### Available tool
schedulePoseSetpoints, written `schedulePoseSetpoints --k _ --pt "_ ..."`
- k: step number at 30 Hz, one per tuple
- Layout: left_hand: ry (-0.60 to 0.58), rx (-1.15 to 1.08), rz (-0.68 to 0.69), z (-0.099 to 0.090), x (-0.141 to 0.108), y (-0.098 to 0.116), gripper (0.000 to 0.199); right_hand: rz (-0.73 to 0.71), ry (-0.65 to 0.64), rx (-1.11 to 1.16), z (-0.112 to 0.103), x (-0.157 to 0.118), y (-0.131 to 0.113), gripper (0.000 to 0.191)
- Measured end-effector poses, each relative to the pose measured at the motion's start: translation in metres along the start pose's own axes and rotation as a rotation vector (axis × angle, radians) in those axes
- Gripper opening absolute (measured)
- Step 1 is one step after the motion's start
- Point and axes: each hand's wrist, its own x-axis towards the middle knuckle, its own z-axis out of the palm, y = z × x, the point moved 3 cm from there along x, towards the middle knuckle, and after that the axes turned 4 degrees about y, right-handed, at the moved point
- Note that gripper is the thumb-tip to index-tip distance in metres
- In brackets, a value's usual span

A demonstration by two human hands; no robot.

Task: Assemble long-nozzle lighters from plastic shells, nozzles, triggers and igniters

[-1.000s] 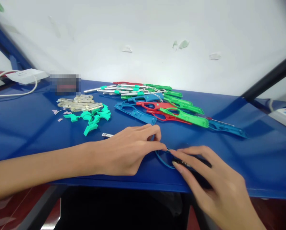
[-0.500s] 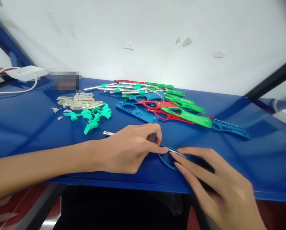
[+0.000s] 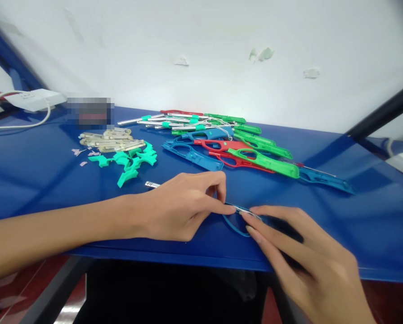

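Note:
Low over the front of the table is a blue plastic lighter casing (image 3: 234,227) with a looped trigger guard. A thin white wire (image 3: 244,210) runs along its upper edge. My left hand (image 3: 184,207) is closed on the casing's left part, thumb pressed on the wire; a metal lighter tube (image 3: 152,184) sticks out beyond the back of that hand. My right hand (image 3: 309,247) grips the casing from the right, its fingertips on the wire beside my left thumb. The rest of the casing is hidden under my right hand.
Teal plastic triggers (image 3: 129,173) lie in a heap at left, with clear fuel tanks (image 3: 115,140) behind them. Metal tubes with wires (image 3: 161,123) and green, red and blue casing halves (image 3: 262,162) spread toward the white wall (image 3: 221,40). A white power strip (image 3: 34,99) stands far left.
The view has shifted very slightly. Both hands stay on the blue lighter casing and the wire, with hardly any movement of the fingers.

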Motion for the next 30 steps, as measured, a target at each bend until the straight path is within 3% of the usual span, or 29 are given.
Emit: schedulePoseSetpoints --k 30 --pt "0.004 0.005 0.007 0.0004 0.0001 -0.0007 0.047 0.008 -0.022 0.002 -0.0015 0.0022 0.0011 0.031"
